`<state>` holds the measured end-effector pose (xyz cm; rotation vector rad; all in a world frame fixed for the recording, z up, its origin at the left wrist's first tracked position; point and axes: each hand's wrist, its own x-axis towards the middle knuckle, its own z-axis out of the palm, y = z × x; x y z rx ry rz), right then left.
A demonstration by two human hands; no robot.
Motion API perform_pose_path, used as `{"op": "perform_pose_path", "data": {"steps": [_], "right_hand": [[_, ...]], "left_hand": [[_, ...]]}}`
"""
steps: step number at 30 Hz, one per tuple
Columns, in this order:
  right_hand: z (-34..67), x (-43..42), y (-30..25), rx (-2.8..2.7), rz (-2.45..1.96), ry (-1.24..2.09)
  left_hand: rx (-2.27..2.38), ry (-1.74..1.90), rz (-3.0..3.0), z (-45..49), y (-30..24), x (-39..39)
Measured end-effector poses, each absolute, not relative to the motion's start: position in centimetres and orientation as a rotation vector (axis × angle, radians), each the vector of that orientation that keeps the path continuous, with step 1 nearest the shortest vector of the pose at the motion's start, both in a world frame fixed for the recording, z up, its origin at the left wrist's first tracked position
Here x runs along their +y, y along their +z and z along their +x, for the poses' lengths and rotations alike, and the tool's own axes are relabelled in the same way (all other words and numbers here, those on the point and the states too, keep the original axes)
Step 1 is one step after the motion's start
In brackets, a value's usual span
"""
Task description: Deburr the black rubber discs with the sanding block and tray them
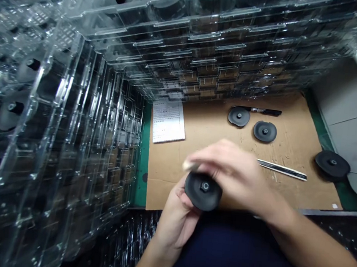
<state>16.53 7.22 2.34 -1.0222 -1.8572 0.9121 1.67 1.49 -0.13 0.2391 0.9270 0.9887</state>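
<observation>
My left hand [176, 218] grips a black round disc [203, 191] with a small metal hub, held above the near edge of a cardboard sheet [203, 136]. My right hand [231, 173] is blurred by motion just above and behind the disc, fingers curled, with something small and pale at its fingertips near the disc's upper left. Whether the right hand touches the disc I cannot tell.
Tall stacks of clear plastic trays [53, 137] holding discs wall in the left and back. On the cardboard lie two discs [239, 116] [264, 131], a black marker [265, 111], a slim blade-like tool [281, 169] and a paper form [168, 121]. A stack of discs [332, 164] sits at right.
</observation>
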Motion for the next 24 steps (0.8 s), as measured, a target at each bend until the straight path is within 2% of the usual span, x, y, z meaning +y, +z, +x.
{"op": "perform_pose_path", "data": {"steps": [4, 8, 12, 18, 24], "right_hand": [[18.4, 7.6, -2.4, -1.719, -1.498, 1.046], [18.6, 4.8, -6.0, -1.880, -1.592, 1.132], [17.6, 2.3, -7.1, -1.902, -1.700, 1.054], [18.6, 3.7, -6.7, -1.732, -1.735, 1.031], [17.7, 5.1, -0.9, -1.454, -1.520, 1.152]], "left_hand": [[0.880, 1.002, 0.268, 1.4, -0.4, 1.7], [0.914, 1.064, 0.307, 1.1, -0.9, 2.0], [0.921, 1.111, 0.324, 1.1, -1.2, 2.3], [0.960, 1.139, 0.289, 1.2, -1.4, 2.5], [0.950, 1.144, 0.303, 1.6, -1.6, 2.2]]}}
